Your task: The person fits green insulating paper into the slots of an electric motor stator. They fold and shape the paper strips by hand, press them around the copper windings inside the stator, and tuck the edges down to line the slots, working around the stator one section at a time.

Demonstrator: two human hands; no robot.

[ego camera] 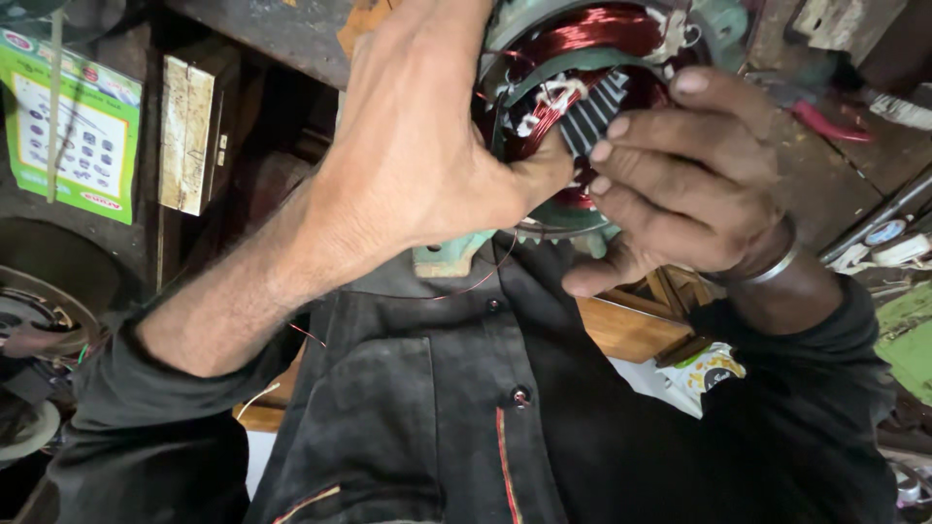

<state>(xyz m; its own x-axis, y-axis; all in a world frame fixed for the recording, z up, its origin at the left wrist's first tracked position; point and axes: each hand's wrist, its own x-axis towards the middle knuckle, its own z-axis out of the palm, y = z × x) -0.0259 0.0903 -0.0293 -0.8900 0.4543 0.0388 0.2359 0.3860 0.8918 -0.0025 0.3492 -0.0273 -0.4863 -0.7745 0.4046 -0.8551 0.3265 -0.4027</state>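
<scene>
A motor stator (602, 39) with red copper windings, white lacing and a pale green housing is held up close in front of my chest. My left hand (417, 136) grips its left side, thumb pressed on the rim near the windings. My right hand (689, 184), with a metal bangle on the wrist, holds the right side; its fingertips rest on the grey slotted core (594, 114) inside the bore. A green mounting foot (451, 257) sticks out below my left hand. A thin loose copper wire (466, 289) trails over my black shirt.
A green printed box (73, 126) and a worn cardboard box (189, 131) stand at the left. Below them lies a round motor part (29, 311). Red-handled pliers (825, 121) lie at the right. A wooden bench edge (631, 330) and a printed packet (704, 374) show under my right arm.
</scene>
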